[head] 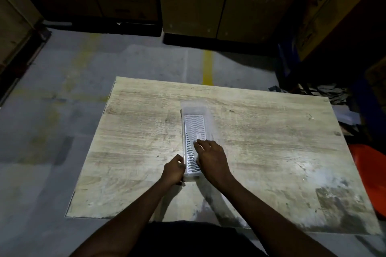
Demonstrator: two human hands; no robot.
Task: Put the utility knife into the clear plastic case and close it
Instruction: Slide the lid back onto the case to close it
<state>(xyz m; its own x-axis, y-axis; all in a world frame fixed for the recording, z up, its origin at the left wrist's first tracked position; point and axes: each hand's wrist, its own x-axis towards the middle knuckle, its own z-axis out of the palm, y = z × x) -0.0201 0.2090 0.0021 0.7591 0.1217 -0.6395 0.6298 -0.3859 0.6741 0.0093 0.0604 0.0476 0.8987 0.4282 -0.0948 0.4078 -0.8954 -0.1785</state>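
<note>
Clear plastic case (195, 129) running lengthwise straight away; left hand (174, 168) pinching near-left corner, right hand (212, 158) spread flat on top.

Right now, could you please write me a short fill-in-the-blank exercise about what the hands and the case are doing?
1. The clear plastic case lies on a ____ board.
2. The left hand grips the case's near ____ corner.
3. The right hand rests on ____ of the case.

Missing words: wooden; left; top
</note>
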